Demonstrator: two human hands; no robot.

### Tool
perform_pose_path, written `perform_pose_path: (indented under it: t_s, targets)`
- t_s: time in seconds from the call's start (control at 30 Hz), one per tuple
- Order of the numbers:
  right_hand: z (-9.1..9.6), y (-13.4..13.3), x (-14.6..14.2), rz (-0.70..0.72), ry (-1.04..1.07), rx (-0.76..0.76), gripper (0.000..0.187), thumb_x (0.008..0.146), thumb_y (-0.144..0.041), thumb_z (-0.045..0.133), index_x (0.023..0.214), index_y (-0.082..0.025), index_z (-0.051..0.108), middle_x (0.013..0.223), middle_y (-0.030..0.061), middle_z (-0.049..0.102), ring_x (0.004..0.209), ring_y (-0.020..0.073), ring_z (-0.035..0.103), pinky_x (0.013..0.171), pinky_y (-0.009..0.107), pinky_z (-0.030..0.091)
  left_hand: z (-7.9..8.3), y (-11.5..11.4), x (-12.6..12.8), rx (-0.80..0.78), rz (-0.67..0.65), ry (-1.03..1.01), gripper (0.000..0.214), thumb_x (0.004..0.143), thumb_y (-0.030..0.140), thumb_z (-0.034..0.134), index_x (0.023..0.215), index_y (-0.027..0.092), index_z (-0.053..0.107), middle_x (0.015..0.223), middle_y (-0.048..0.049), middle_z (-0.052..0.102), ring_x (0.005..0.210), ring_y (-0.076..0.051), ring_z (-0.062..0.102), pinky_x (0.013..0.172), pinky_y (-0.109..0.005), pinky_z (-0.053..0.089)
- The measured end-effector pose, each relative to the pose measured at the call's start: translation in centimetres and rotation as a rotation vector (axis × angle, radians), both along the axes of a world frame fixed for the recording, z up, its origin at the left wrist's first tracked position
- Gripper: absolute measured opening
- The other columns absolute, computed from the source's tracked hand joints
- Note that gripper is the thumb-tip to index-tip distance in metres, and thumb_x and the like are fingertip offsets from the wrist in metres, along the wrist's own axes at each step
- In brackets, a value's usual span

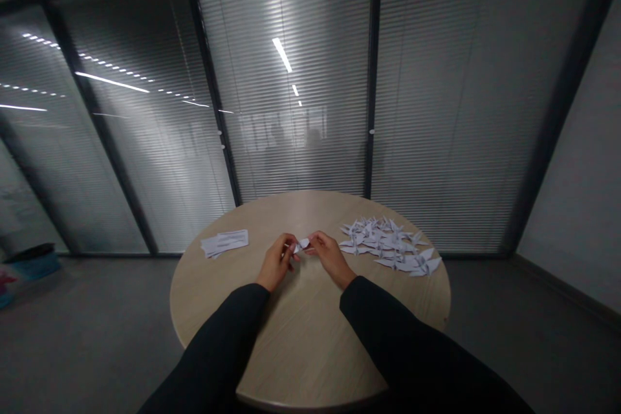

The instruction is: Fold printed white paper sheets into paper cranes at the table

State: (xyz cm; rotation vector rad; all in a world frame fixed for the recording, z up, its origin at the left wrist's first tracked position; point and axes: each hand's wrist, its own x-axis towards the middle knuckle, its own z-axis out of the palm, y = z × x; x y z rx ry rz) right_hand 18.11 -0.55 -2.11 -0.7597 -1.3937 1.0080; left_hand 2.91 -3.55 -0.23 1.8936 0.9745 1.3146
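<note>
Between my two hands is a small folded white paper piece (303, 244), raised slightly over the round wooden table (310, 323). My left hand (279, 261) pinches its left side with fingers closed. On the other side, my right hand (330, 255) grips the paper between thumb and fingers. Its exact folded shape is too small to make out, and the fingertips cover part of it. To the right of my right hand lies a spread pile of white origami cranes (388, 244). A stack of white paper sheets (226, 242) rests on the left part of the table.
Behind the table stands a glass partition with blinds (301, 142) and dark frames. At far left on the floor is a blue bin with a dark rim (35, 262). A pale wall (577, 207) rises on the right.
</note>
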Motion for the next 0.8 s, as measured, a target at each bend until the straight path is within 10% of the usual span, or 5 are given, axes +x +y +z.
perform_pose_path:
  t_s: [0.53,0.8]
  targets:
    - [0.1,-1.0,-0.1,-0.147,-0.365,0.179,0.017,0.08,-0.035,0.051,0.077,-0.019,0.053,0.07,-0.0004,0.059,0.065,0.0125,0.054,0.06,0.023,0.043,-0.7,0.6,0.0,-0.046,-0.038,-0.062,0.031,0.08,0.039,0.051,0.101,0.02,0.039,0.083,-0.0008,0.05,0.07,-0.015,0.06,0.04,-0.02,0.047]
    - [1.0,-1.5,0.0,0.1,-0.153,-0.069,0.023,0.073,-0.039,0.057,0.068,-0.017,0.054,0.057,-0.003,0.055,0.052,0.0101,0.051,0.053,0.022,0.041,-0.7,1.3,-0.3,-0.134,-0.095,-0.278,0.038,0.073,0.043,0.059,0.098,0.019,0.042,0.075,0.0006,0.052,0.07,-0.016,0.059,0.043,-0.022,0.049]
